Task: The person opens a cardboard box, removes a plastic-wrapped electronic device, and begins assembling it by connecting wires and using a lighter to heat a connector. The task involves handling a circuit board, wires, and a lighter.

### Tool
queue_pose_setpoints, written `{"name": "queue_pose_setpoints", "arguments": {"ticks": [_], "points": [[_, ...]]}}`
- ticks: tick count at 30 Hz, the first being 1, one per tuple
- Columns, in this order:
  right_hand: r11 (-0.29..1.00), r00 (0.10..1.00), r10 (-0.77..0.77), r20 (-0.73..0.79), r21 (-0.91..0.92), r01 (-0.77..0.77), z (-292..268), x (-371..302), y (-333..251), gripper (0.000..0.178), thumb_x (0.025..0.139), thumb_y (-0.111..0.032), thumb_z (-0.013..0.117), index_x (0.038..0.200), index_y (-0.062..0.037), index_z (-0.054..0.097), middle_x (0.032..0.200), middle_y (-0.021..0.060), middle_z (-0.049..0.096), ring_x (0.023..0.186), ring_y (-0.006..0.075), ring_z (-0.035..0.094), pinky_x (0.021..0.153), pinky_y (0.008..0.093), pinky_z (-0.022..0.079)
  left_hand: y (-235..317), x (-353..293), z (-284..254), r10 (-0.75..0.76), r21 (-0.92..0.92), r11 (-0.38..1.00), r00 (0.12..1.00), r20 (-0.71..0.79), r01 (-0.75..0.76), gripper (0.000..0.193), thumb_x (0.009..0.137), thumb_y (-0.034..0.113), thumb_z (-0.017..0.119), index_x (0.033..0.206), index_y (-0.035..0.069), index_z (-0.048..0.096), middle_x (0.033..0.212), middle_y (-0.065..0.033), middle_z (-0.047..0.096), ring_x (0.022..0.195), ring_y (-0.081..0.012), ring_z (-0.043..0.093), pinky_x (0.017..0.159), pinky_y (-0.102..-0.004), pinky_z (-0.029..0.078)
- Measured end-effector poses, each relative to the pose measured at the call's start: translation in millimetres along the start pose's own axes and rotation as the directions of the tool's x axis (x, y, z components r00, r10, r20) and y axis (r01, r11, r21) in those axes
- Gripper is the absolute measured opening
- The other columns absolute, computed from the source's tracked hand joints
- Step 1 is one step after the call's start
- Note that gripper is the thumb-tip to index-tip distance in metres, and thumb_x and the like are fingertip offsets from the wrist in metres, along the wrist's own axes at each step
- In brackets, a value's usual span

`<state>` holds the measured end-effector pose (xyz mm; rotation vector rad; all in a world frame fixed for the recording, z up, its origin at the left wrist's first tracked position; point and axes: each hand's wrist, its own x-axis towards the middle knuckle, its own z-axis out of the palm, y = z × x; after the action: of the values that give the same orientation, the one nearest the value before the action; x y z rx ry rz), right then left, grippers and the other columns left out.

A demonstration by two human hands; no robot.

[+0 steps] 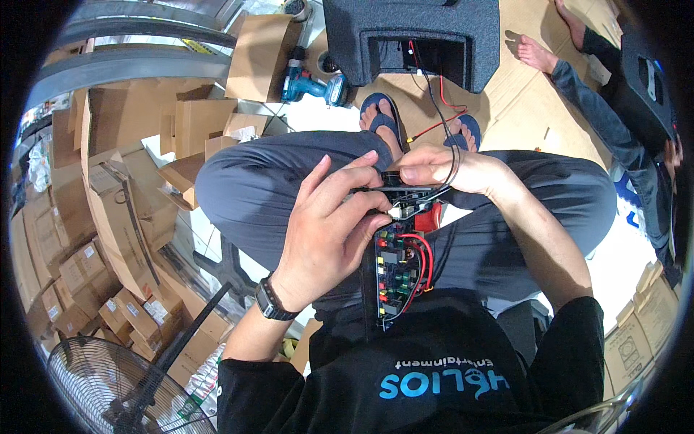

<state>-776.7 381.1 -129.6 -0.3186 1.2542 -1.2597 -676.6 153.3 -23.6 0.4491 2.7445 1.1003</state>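
A long black amplifier-like module with an exposed circuit board (394, 278) rests across my lap, dotted with small coloured parts. Thick red wires (428, 262) loop along its right side. My left hand (325, 224), with a watch at the wrist, pinches thumb and forefinger at a white connector (396, 212) near the board's far end. The other left fingers lie over the module's edge. My right hand (452, 172) grips that far end, its thumb against a round black part (391, 176); its other fingers are mostly hidden. Thin black wires (454, 155) pass over this hand.
Ahead stands a dark speaker cabinet (347, 50) with a rectangular opening, from which red and black wires (442, 90) trail. A teal cordless drill (307, 85) lies beside cardboard boxes (260, 54). A fan (108, 383) stands near left. Another person's foot (536, 54) is at far right.
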Motion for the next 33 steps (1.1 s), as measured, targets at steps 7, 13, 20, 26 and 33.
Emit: {"name": "queue_pose_setpoints", "arguments": {"ticks": [7,13,20,26,33], "points": [[0.989,0.985,-0.06,0.16,0.146,0.037,-3,6,-1,0.055,0.1,-0.046,0.068,0.129,0.0005,0.07,0.105,0.0029,0.074,0.099,0.0106,0.066,0.089,0.0256,0.05,9,-2,2,-0.049,0.043,0.998,0.999,-0.018,0.05,0.024,0.08,0.009,0.081,0.102,0.012,0.071,0.117,-0.0056,0.065,0.126,-0.0266,0.063,0.113,-0.0523,0.042],[0.999,0.999,0.05,-0.008,-0.014,-0.05,-2,0,-3,0.077,0.094,-0.07,0.058,0.137,-0.006,0.067,0.149,0.0268,0.036,0.142,0.0317,0.029,0.116,0.0421,0.026,2,7,-8,-0.005,0.021,1.0,1.0,-0.025,0.005,0.026,0.075,0.006,0.084,0.098,0.01,0.073,0.117,-0.008,0.066,0.128,-0.0378,0.06,0.102,-0.0465,0.052],[0.983,0.983,0.185,-0.019,-0.012,-0.185,-4,2,-3,0.09,0.089,-0.083,0.054,0.14,-0.0094,0.067,0.16,0.0362,0.029,0.156,0.0408,0.021,0.123,0.0495,0.023,0,10,-4,0.011,-0.052,0.999,1.0,-0.006,-0.012,0.026,0.079,0.001,0.082,0.103,0.008,0.075,0.122,-0.0108,0.067,0.131,-0.0381,0.06,0.107,-0.0475,0.051],[0.996,0.995,0.086,0.057,-0.003,-0.086,-4,4,-6,0.104,0.083,-0.087,0.059,0.143,-0.0022,0.062,0.157,0.0277,0.032,0.152,0.0392,0.028,0.12,0.0499,0.03,11,11,-3,-0.081,-0.121,0.989,0.997,0.011,0.081,0.026,0.081,-0.004,0.078,0.104,0.005,0.073,0.12,-0.0116,0.066,0.119,-0.0333,0.065,0.099,-0.0411,0.053],[0.992,0.992,0.121,-0.031,-0.037,-0.122,1,7,-2,0.112,0.08,-0.087,0.063,0.147,0.0029,0.055,0.165,0.0223,0.024,0.151,0.0381,0.03,0.119,0.0493,0.032,17,8,1,-0.142,-0.134,0.981,0.99,0.001,0.141,0.024,0.081,-0.008,0.075,0.102,0.003,0.071,0.118,-0.0132,0.066,0.11,-0.0323,0.067,0.096,-0.0388,0.052]]}}
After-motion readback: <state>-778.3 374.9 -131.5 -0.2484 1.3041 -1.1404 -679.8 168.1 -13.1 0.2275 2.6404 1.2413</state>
